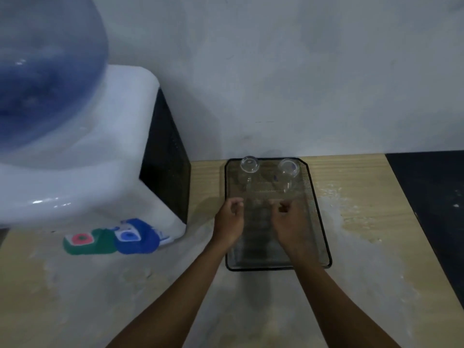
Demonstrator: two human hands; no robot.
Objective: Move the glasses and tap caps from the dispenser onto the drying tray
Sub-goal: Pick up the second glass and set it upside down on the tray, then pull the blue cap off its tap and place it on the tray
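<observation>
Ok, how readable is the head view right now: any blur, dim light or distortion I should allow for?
Head view: dim and soft overall, with a blue-grey cast; both glasses on the tray show mainly as faint rims; the left hand and right hand are slightly motion-blurred; wide-angle bending curves the dispenser and water bottle, which has small glare spots.

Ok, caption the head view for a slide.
Both hands, left hand and right hand, hover empty over a black mesh drying tray holding two clear glasses.
</observation>
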